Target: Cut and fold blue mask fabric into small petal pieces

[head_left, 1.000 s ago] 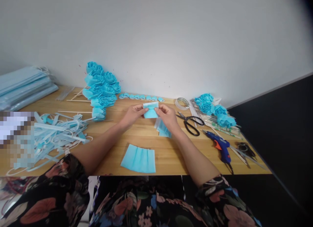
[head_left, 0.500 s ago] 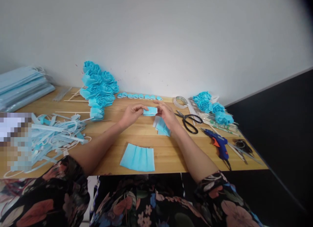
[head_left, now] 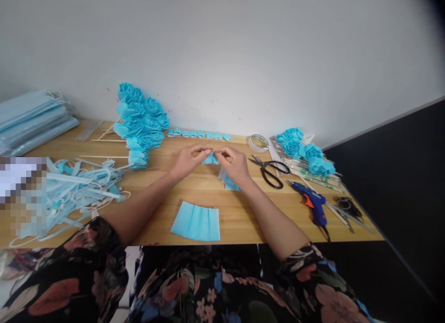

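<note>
Between both sets of fingertips is a small folded piece of blue mask fabric [head_left: 210,159], held above the table. My left hand [head_left: 190,160] pinches its left side, and my right hand [head_left: 234,164] pinches its right side; the fingertips nearly meet at its top edge. Under my right hand lie several blue and whitish fabric pieces [head_left: 231,182], partly hidden by it. Closer to me, a pleated blue fabric piece [head_left: 196,222] rests flat on the wood. Behind my hands runs a row of small folded blue pieces [head_left: 193,134].
Blue fabric roses [head_left: 141,119] on sticks stand left, behind cut strips and ear loops [head_left: 79,188]. Packed masks [head_left: 31,121] lie far left. On the right are a tape roll [head_left: 258,142], black-handled scissors [head_left: 270,169], a blue glue gun [head_left: 313,202] and more roses [head_left: 292,142].
My right hand has turned so that its thumb and fingers pinch the fabric's top edge beside my left fingertips. Less of the held piece shows now. Things on the table stay put.
</note>
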